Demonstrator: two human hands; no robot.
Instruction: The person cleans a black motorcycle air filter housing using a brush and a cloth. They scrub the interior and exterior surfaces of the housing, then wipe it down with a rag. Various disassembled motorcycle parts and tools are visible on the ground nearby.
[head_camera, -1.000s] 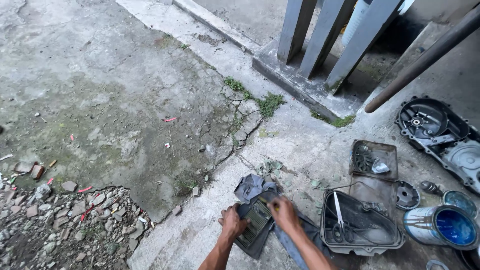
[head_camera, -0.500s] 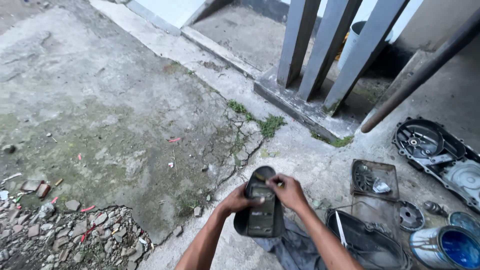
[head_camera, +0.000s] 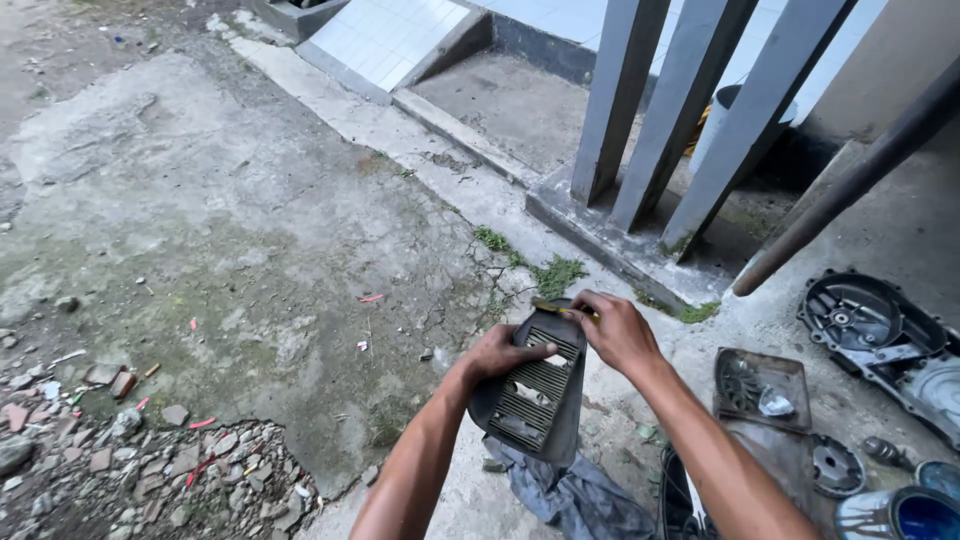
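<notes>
head view: the left hand (head_camera: 503, 355) grips the left edge of a dark slatted plastic cover (head_camera: 535, 390), fingers curled round the rim with the thumb on the face, so the piece is lifted off the ground and tilted with its ribbed side up toward the camera. the right hand (head_camera: 617, 330) sits at the cover's top end, fingers bent and pressed together over the rim, seemingly pinching a small yellowish thing (head_camera: 560, 310) there; what it is cannot be told. just below the cover a grey-blue rag (head_camera: 575, 495) lies crumpled on the concrete. to the right of the cover a rusty square tray (head_camera: 765, 385) holds a round finned part and a scrap of foil, placed there as if to keep loose pieces together. farther right of the cover lies a dark engine casing (head_camera: 865, 320), open side up, and below it a blue round tin (head_camera: 915, 512) at the frame's corner, lid off; no label shows on it. above the cover stand slanted grey posts (head_camera: 690, 110) on a concrete kerb. well left of the cover lies rubble (head_camera: 130, 460) with red scraps. no signs or packages are visible.
</notes>
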